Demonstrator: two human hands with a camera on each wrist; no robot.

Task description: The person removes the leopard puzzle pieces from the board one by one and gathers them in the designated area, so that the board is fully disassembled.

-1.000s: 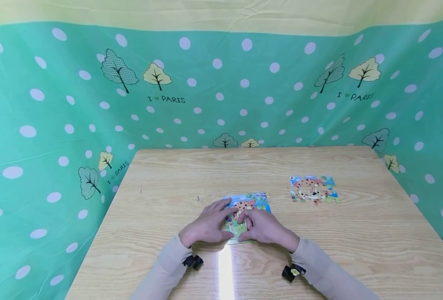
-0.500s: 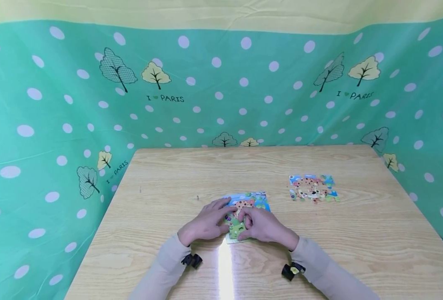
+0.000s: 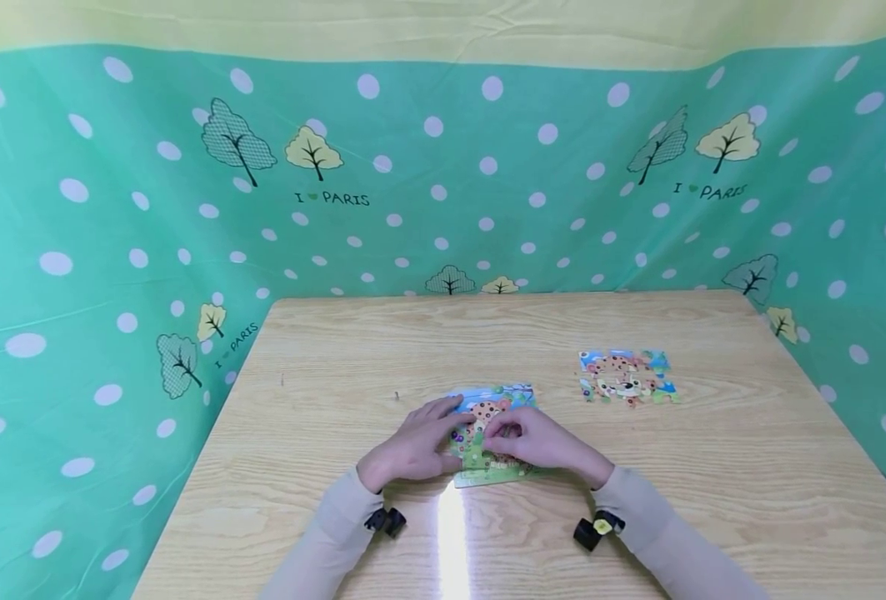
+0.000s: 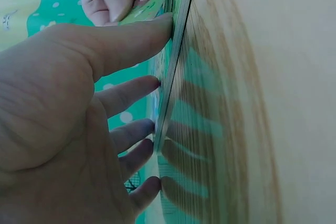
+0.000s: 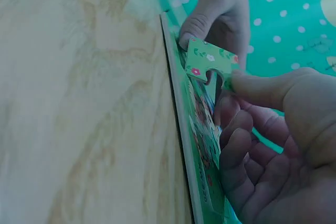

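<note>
A jigsaw board (image 3: 491, 478) with a spotted-animal picture lies near the table's middle, partly covered by both hands. My right hand (image 3: 538, 438) pinches a green jigsaw piece (image 5: 210, 60) with small flowers between thumb and fingers. In the right wrist view the piece is tilted up from the board, its far corner close to the left thumb. My left hand (image 3: 412, 443) rests at the board's left side with its fingers spread. In the left wrist view its thumb (image 4: 131, 43) touches the board near the edge, and its other fingertips touch down on the board and table.
A partly joined group of jigsaw pieces (image 3: 626, 379) lies on the wooden table (image 3: 352, 342), to the right of and beyond the board. A tiny dark object (image 3: 396, 396) lies left of the board. A dotted green cloth (image 3: 412, 183) hangs behind the table.
The right hand has shifted slightly right and turned, lifting the green jigsaw piece's edge so that it tilts. More of the board's lower picture shows. The left hand has stayed almost still.
</note>
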